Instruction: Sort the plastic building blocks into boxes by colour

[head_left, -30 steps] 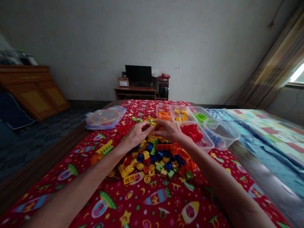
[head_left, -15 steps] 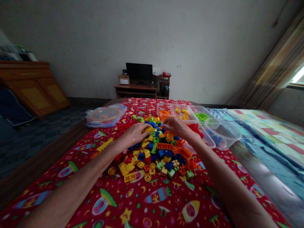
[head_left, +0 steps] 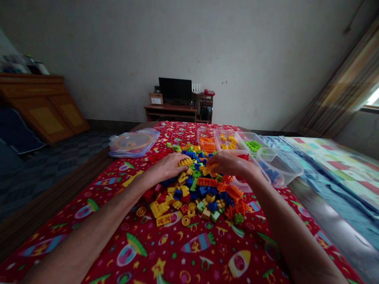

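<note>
A mixed pile of plastic building bricks (head_left: 189,193), mostly yellow, blue, orange, red and green, lies on a red patterned tablecloth (head_left: 174,256). At the pile's far left side, my left hand (head_left: 168,165) is closed on a long yellow brick (head_left: 185,162) with studs on top. My right hand (head_left: 226,162) is at the far right part of the pile, its fingers curled down among the bricks. A yellow-orange brick (head_left: 209,169) shows by its fingertips; whether they grip it is hard to see. Nearer me lie round yellow pieces (head_left: 186,220).
Behind my right hand stand clear plastic boxes holding sorted bricks: orange ones (head_left: 207,144), yellow ones (head_left: 227,142) and green ones (head_left: 252,146). A round clear tub (head_left: 288,169) sits at the table's right edge. Stacked clear lids (head_left: 133,142) lie at the left.
My right hand has moved slightly toward me and its fingers have turned down into the bricks. My left hand keeps the yellow brick in nearly the same place. The view has shifted slightly.
</note>
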A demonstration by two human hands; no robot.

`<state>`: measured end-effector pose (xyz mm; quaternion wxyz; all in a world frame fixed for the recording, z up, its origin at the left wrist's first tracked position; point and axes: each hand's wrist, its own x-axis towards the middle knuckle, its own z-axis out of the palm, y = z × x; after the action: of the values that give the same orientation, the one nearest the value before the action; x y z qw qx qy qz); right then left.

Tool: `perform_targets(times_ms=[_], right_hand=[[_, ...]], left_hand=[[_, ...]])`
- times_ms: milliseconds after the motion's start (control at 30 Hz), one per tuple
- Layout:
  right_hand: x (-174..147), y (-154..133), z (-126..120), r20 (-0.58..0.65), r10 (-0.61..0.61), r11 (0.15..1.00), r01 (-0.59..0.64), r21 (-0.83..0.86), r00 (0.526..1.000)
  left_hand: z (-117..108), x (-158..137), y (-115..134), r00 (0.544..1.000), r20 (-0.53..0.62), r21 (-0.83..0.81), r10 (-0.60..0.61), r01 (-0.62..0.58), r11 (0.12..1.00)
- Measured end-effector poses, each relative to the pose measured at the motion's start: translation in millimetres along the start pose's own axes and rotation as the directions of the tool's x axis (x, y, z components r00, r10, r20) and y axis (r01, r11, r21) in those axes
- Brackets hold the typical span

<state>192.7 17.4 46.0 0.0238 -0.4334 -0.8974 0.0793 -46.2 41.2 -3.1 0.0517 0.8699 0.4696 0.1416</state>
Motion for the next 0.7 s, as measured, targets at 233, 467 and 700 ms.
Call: perform_targets(times_ms=[233,467,700], right_hand=[[-5.4,13.3,-8.6,-0.108,0.048,0.986,-0.030,0.165,0.993],[-0.5,67.7,-1.8,-0.518,0.400,0.912,-0.272,0.307,0.756],[6.2,58.5,4.0,-0.552,0.408,0.913,-0.324,0.249,0.727]], left_hand=[[0.8,-1.8,-1.4,0.999,-0.035,-0.024,0.005,-0.006,1.000],[1.7,-3.0,-1.7,1.000,0.012,-0.001,0.029,-0.029,1.000],[-5.2,-2.1,1.6,0.999,-0.024,-0.068,0.039,-0.041,0.997]])
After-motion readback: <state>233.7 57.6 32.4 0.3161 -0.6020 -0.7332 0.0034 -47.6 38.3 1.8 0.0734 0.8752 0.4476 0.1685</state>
